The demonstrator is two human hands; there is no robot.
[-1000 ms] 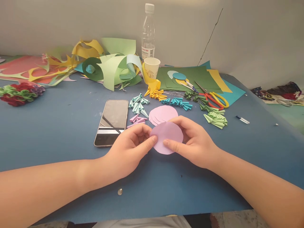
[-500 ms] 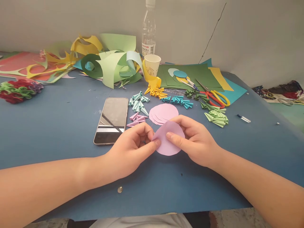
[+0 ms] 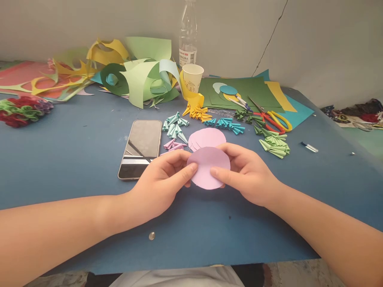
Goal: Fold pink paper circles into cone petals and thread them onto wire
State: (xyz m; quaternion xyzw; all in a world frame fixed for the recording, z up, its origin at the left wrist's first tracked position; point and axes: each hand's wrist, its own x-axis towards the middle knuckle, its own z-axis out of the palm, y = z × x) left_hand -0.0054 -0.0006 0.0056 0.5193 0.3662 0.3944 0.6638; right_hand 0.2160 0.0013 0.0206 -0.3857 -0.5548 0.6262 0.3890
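Observation:
A round lilac paper disc (image 3: 208, 171) is held up between both hands, a little above the table. My left hand (image 3: 166, 179) pinches its left edge, thumb on the front face and fingers behind. On the right edge my right hand (image 3: 247, 171) grips it the same way, its fingertips partly hidden by the paper. Just beyond lies a stack of pink paper discs (image 3: 208, 137), partly covered by the held one. Small lilac paper cones (image 3: 172, 144) lie behind my left hand, with pale aqua cones (image 3: 175, 125) farther back.
A phone (image 3: 140, 149) lies left of the hands. Yellow cones (image 3: 199, 113), blue cones (image 3: 229, 125) and light green cones (image 3: 275, 145) form an arc behind. Scissors (image 3: 273, 119), a paper cup (image 3: 193, 77), a bottle (image 3: 188, 44), green sheets (image 3: 245, 93) and paper scraps (image 3: 143, 79) stand farther back.
The lilac disc, earlier tilted with a slightly curled left edge, now faces me flatter. My left thumb has shifted onto its front face. The view has tilted slightly.

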